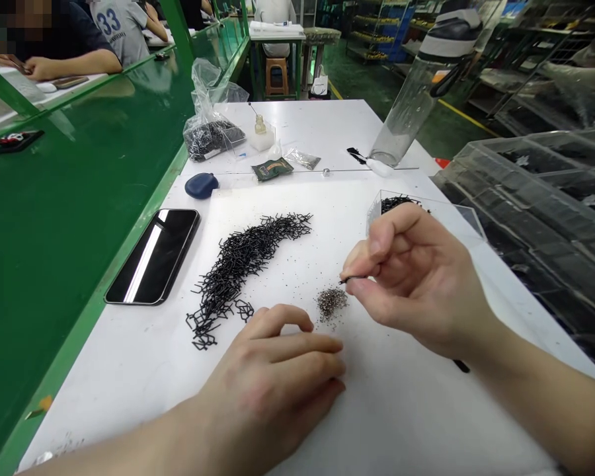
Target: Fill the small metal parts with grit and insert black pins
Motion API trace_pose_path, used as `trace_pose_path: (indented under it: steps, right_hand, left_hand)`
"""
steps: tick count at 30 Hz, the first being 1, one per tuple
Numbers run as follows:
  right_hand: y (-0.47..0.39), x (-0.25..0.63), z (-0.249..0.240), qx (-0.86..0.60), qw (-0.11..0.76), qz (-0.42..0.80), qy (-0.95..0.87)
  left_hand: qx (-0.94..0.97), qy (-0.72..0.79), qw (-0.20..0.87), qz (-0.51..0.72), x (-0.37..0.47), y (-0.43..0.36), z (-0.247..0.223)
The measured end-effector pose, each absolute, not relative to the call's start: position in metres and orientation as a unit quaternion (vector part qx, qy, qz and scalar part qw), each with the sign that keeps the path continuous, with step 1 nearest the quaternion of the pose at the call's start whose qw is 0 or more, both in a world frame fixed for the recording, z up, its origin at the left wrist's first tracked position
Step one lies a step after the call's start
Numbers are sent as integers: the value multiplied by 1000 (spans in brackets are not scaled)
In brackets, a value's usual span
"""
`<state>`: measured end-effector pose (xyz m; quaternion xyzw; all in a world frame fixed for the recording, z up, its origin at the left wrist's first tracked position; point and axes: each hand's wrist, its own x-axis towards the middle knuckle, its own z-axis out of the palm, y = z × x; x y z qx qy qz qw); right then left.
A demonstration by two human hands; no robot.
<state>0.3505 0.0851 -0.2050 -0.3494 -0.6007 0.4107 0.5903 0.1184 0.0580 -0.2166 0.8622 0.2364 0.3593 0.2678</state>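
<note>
1. Right hand (421, 284): thumb and fingertips closed in a pinch around one thin black piece (354, 278).
2. Position of thin black piece: between the pads, left end poking just out of the grip, above the tabletop (406, 416), near the far right edge of the brown granules (332, 304).
3. Left hand (277, 377): back upward, fingers curved, just on the near side of the granules; underside hidden, grip impossible to tell.
4. Bent black strips (240, 258): one long heap, left of the right hand, beyond the left.
5. Clear box (459, 215): black pieces inside, partly hidden beyond the right hand.
6. Smartphone (153, 258): flat, left of the heap.
7. Clear bottle (401, 116): far right, tilted in view.
</note>
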Motion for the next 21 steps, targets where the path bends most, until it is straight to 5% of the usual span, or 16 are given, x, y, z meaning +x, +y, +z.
trace_pose_path:
  steps: [6,21]
  right_hand:
    - [85,349,-206,-336,599,418,-595]
    - [83,348,-206,-333,603,410,-598]
  left_hand:
    - [797,311,247,455,112,57,-209]
    - [779,274,354,439,111,60,-209]
